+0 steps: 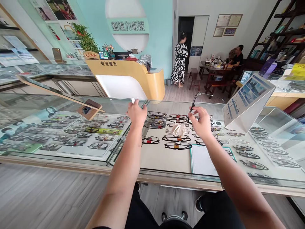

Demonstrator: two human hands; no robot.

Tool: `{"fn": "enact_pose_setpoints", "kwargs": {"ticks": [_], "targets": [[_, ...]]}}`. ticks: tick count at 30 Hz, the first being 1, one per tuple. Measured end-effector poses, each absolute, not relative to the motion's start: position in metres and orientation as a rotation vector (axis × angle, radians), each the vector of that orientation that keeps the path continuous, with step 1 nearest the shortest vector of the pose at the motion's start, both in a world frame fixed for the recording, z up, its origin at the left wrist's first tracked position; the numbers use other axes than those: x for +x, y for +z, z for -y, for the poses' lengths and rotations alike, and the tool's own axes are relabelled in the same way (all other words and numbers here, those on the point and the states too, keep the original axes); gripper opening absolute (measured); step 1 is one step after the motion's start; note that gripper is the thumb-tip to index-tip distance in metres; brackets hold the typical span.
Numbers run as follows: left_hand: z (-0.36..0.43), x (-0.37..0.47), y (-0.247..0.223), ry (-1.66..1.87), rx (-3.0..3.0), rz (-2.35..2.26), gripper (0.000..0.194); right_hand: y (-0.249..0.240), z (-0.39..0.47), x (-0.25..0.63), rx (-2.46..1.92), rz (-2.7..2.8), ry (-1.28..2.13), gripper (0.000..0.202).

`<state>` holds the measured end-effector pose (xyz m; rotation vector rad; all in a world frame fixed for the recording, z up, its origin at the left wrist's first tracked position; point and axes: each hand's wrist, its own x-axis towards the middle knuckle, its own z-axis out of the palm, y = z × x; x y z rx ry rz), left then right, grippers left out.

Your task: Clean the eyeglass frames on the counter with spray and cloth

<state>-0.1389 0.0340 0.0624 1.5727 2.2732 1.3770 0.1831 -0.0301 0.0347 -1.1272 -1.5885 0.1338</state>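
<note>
My left hand (137,113) is over the glass counter with its fingers closed. A small white piece (132,100), perhaps tissue or cloth, shows at its fingertips; most of it is hidden. My right hand (200,122) pinches a pair of eyeglasses (193,103) by a dark temple, raised above the counter's far side. Between my hands, a crumpled pale cloth (179,129) lies on the glass. Rows of eyeglass frames (177,145) show below the glass, some with orange or red tags.
A tilted mirror (64,95) on a wooden stand is to the left. A folded display card (249,101) stands at the right. Beyond the glass counter (164,173) are a yellow cashier desk (126,71), a standing person (179,60) and a seated person (237,58).
</note>
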Motion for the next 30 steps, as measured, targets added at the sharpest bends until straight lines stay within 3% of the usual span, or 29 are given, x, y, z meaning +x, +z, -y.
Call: {"fn": "enact_pose_setpoints", "kwargs": {"ticks": [3,5,9,12,19,30], "targets": [[-0.025,-0.113,0.065,1.795,1.703,-1.68,0.034,0.034,0.029,0.182,-1.124,1.552,0.21,0.024],[-0.018,-0.09,0.063,1.857,1.624,-1.3,0.026,0.033,0.028,0.181,-1.113,1.512,0.301,0.027],[-0.009,-0.053,0.055,1.75,1.37,-0.897,0.056,0.033,0.025,0.179,-1.104,1.42,0.453,0.031],[-0.009,-0.042,0.049,1.532,1.271,-0.768,0.062,0.035,0.025,0.179,-1.108,1.385,0.516,0.031],[-0.01,-0.048,0.041,1.128,0.921,-0.479,0.054,0.042,0.03,0.177,-1.077,1.388,0.62,0.028],[-0.001,-0.045,0.059,1.123,0.704,-0.441,0.03,0.045,0.032,0.177,-1.053,1.409,0.731,0.03]]}}
